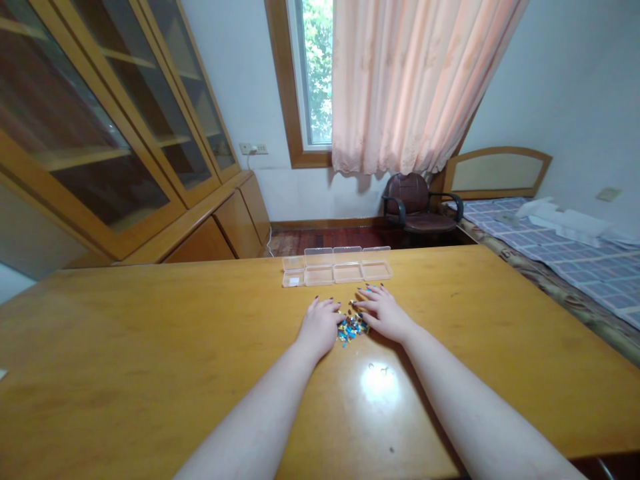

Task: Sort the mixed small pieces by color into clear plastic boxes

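Observation:
Between my two hands lies a small pile of tiny mixed pieces [351,329] in blue, yellow, white and brown; they are too small to name. My left hand [321,325] rests along the pile's left edge, its fingers stretched forward and the thumb at the pieces. At the right edge is my right hand [384,313], fingers spread, with some fingertips touching or close to pieces. A few bits show near its far fingertips. Just beyond both hands, several clear plastic boxes [347,274] stand in a row with their lids raised; a small white label or slip is in the leftmost one.
The wooden table [175,353] stretches wide on both sides, its far edge just behind the boxes. A glass-door cabinet [165,120] stands to the left. Beyond the table are an office chair [413,207], a pink curtain [410,80] and a bed [565,247] at the right.

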`<state>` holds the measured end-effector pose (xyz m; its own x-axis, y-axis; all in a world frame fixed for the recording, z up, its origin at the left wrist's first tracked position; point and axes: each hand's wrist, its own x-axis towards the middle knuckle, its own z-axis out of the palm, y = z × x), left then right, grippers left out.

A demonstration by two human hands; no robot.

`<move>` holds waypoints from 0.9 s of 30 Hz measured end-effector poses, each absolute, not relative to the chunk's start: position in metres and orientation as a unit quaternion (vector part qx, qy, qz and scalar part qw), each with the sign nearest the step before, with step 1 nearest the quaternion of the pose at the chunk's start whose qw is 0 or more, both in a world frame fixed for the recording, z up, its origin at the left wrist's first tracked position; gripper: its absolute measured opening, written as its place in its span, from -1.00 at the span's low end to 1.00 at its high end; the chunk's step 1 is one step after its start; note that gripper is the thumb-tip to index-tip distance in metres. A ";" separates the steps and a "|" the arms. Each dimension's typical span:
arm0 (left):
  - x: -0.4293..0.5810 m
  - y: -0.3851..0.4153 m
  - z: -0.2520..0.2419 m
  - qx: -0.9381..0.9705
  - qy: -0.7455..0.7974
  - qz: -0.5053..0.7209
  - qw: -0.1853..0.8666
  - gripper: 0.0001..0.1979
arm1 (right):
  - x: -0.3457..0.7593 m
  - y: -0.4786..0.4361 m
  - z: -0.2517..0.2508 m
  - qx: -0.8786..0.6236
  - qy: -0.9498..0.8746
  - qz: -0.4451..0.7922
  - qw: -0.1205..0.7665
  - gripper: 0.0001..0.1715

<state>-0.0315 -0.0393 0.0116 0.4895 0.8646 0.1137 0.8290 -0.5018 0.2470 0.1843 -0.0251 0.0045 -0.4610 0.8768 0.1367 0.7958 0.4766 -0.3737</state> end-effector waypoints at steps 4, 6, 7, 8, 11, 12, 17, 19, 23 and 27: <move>-0.031 -0.039 0.012 0.847 0.513 0.113 0.079 -0.66 | 0.182 -0.029 0.008 -0.447 -0.870 0.144 0.152 -0.63; -0.030 -0.040 0.012 0.841 0.521 0.119 0.082 -0.61 | 0.180 -0.029 0.006 -0.445 -0.872 0.145 0.140 -0.59; -0.030 -0.040 0.012 0.839 0.524 0.121 0.084 -0.59 | 0.179 -0.029 0.005 -0.451 -0.870 0.144 0.137 -0.56; -0.030 -0.040 0.012 0.839 0.523 0.121 0.086 -0.57 | 0.179 -0.029 0.004 -0.459 -0.867 0.141 0.137 -0.53; -0.028 -0.042 0.012 0.854 0.501 0.104 0.092 -0.55 | 0.179 -0.027 0.001 -0.478 -0.855 0.131 0.151 -0.52; -0.028 -0.043 0.012 0.858 0.497 0.095 0.093 -0.55 | 0.180 -0.026 0.001 -0.479 -0.854 0.129 0.157 -0.54; -0.027 -0.043 0.008 0.846 0.520 0.067 0.095 -0.52 | 0.184 -0.025 0.003 -0.491 -0.845 0.117 0.174 -0.62; -0.027 -0.042 0.007 0.838 0.533 0.066 0.097 -0.53 | 0.184 -0.025 0.004 -0.516 -0.833 0.110 0.166 -0.61; -0.027 -0.040 0.006 0.827 0.548 0.077 0.100 -0.52 | 0.180 -0.026 0.002 -0.536 -0.828 0.114 0.119 -0.58; -0.027 -0.041 0.006 0.830 0.542 0.089 0.096 -0.49 | 0.177 -0.027 0.000 -0.504 -0.849 0.128 0.095 -0.45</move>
